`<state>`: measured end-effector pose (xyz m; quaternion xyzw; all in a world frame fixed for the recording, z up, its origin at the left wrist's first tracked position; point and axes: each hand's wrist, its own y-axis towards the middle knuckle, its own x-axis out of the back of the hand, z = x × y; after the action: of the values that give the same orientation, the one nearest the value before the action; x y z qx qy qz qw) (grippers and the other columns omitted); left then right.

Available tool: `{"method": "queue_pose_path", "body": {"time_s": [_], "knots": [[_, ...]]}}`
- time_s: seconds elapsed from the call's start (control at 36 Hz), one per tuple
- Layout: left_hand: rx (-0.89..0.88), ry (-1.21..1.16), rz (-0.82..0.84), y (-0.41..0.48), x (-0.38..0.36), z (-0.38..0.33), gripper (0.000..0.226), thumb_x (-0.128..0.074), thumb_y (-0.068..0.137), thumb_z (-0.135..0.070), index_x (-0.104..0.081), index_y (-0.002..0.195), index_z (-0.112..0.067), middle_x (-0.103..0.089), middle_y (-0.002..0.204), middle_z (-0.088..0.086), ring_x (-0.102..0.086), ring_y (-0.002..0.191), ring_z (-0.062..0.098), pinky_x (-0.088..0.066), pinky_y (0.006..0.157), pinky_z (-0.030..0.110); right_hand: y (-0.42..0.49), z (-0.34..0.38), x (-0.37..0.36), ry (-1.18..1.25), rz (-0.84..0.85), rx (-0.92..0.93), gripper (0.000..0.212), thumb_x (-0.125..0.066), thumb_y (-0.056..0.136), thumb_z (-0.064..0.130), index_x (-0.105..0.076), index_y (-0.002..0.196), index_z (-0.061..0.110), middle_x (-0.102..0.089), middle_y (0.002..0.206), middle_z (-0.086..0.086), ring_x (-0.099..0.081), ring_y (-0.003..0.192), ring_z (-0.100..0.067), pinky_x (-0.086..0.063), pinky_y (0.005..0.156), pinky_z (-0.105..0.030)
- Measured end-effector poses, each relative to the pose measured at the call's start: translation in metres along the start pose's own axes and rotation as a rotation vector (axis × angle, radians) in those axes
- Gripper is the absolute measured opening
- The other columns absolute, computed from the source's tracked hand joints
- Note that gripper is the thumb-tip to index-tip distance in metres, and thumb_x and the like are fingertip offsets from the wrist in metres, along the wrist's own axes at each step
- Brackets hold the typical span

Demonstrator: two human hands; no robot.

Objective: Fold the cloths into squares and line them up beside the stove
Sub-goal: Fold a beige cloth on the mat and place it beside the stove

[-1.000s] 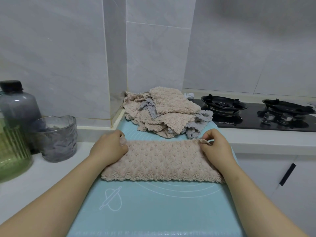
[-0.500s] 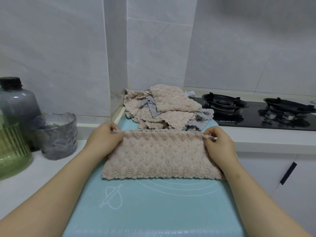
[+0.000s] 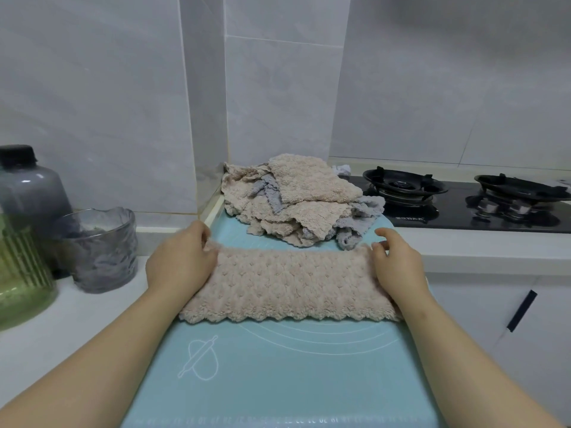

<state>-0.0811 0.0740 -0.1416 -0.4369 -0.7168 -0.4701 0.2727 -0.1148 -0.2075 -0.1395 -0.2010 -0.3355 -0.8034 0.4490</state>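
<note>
One beige cloth (image 3: 293, 285) is laid out as a long strip across the blue mat (image 3: 278, 372) on the worktop (image 3: 61, 322), with its scalloped edges roughly matched along the near side. Its left end is covered by the left hand (image 3: 182, 264), whose fingers are bent down at the far corner; whether that corner is pinched or only pressed cannot be told. Its right end is rested on by the right hand (image 3: 398, 267), with the fingers loose, the forefinger lifted clear and the thumb touching the far corner, so nothing appears to be gripped there.

A heap of unfolded cloths (image 3: 296, 205), beige and grey, is piled at the far edge of the mat, just beside the stove (image 3: 463, 205). No finished square is to be seen, so the task is judged to be near its start, and the step in hand is taken to be the flattening of the first lengthwise fold.

For the next move, one end of the strip would have to be taken up and carried over onto the other, so that the strip is halved into a square. The corners would need to be matched and the fold pressed down, since the thick plush is likely to spring open. Room beside the stove is taken up by the heap at present.
</note>
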Motion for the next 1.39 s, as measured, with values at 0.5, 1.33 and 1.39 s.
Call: {"method": "queue_pose_path", "body": {"time_s": [0.5,1.33,1.39], "knots": [[-0.620,0.251,0.770,-0.032,-0.003,-0.041,0.055,-0.018,0.091,-0.061,-0.004,0.143,-0.050,0.005,0.156,-0.018,0.010,0.144,0.009,0.007,0.115,0.038,-0.005,-0.007,0.012,-0.372,0.303,-0.192,0.034,-0.058,0.078,0.042,-0.042,0.064,0.016,-0.052,0.062,0.001,-0.054,0.067,-0.021,-0.033,0.055,-0.027],[0.242,-1.042,0.533,-0.003,0.025,0.013,0.021,-0.040,0.094,-0.046,-0.050,0.103,-0.029,-0.065,0.067,0.005,-0.054,0.038,0.012,-0.032,0.034,0.015,-0.022,0.141,-0.020,0.586,0.826,-0.080,0.010,-0.053,0.093,0.014,-0.054,0.088,0.005,-0.058,0.071,-0.009,-0.058,0.048,-0.015,-0.048,0.041,-0.022],[0.262,-1.066,0.557,-0.003,0.026,0.012,0.026,-0.040,0.094,-0.047,-0.049,0.113,-0.033,-0.055,0.068,0.004,-0.049,0.040,0.011,-0.036,0.036,0.017,-0.025,0.140,-0.023,0.684,0.860,-0.074,0.014,-0.050,0.095,0.017,-0.059,0.092,0.006,-0.066,0.079,-0.010,-0.063,0.057,-0.018,-0.052,0.047,-0.024]]}}
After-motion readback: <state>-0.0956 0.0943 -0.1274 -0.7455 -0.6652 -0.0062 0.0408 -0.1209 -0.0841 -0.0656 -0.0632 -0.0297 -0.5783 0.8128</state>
